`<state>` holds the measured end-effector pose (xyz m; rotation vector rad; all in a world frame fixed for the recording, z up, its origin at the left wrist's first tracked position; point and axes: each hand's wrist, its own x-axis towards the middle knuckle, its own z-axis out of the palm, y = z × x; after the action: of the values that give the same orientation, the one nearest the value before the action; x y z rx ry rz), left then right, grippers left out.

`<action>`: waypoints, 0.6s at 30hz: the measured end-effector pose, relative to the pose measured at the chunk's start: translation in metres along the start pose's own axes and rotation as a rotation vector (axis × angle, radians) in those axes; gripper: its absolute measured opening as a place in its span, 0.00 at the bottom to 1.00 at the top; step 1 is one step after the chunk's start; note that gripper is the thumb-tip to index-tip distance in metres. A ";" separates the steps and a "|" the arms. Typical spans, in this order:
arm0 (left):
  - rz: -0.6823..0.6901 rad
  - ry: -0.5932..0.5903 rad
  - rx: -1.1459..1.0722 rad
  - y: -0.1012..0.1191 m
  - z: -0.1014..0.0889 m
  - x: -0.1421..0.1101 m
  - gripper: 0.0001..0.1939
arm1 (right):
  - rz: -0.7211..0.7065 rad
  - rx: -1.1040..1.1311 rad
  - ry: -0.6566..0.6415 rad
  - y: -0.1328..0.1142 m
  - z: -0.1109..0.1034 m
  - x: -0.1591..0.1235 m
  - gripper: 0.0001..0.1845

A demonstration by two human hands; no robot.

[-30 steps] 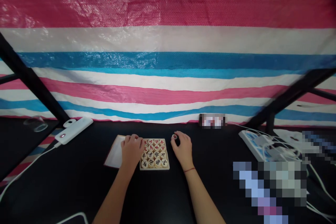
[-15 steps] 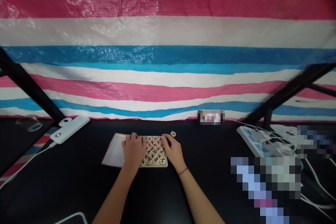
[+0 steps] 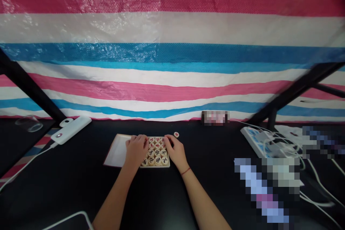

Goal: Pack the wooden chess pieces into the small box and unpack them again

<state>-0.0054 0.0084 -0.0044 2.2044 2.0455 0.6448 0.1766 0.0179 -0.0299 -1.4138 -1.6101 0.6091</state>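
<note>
At lower centre, our left hand [image 3: 136, 150] and right hand [image 3: 175, 152] press loosely on the xiangqi pieces [image 3: 156, 151] packed in their tray [image 3: 155, 165], apparently mid-arranging; one stray piece [image 3: 176, 134] just beyond awaits careful fingertips.

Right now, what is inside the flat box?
The flat box holds round game pieces on its right side. The left hand covers the middle.

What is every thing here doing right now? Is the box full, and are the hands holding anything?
left hand: resting on the tray, holding nothing visible
right hand: fingertips on the pieces
tray: flat, left part bare
chess pieces: packed in rows, face up
loose piece: lying apart on the table
power strip: cables plugged in
</note>
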 end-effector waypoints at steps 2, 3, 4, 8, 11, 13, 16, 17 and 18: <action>0.024 0.045 -0.090 -0.003 0.001 0.002 0.06 | -0.015 -0.012 0.050 -0.001 -0.001 -0.001 0.18; 0.032 0.090 -0.159 -0.004 0.001 0.002 0.07 | -0.043 -0.028 0.091 -0.003 -0.002 -0.002 0.17; 0.035 0.140 -0.244 -0.003 0.001 0.003 0.07 | -0.091 -0.047 0.128 -0.005 -0.003 -0.003 0.17; 0.019 0.186 -0.597 0.008 0.002 0.001 0.09 | -0.385 -0.078 0.089 -0.019 -0.003 -0.010 0.16; -0.023 0.129 -0.751 0.018 0.005 -0.003 0.09 | -0.490 -0.051 0.058 -0.027 0.000 -0.014 0.14; -0.051 0.116 -0.804 0.022 0.007 -0.005 0.09 | -0.505 -0.045 0.066 -0.030 0.002 -0.016 0.14; -0.054 0.078 -0.848 0.022 0.009 -0.006 0.11 | -0.501 -0.047 0.086 -0.030 0.000 -0.014 0.13; -0.050 0.060 -0.852 0.021 0.008 -0.006 0.12 | -0.476 -0.044 0.118 -0.027 -0.003 -0.012 0.13; -0.046 0.047 -0.846 0.020 0.008 -0.005 0.13 | -0.429 -0.044 0.170 -0.023 -0.006 -0.009 0.12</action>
<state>0.0156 0.0027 -0.0063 1.6333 1.4148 1.2640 0.1695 0.0028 -0.0102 -1.0691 -1.7244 0.1989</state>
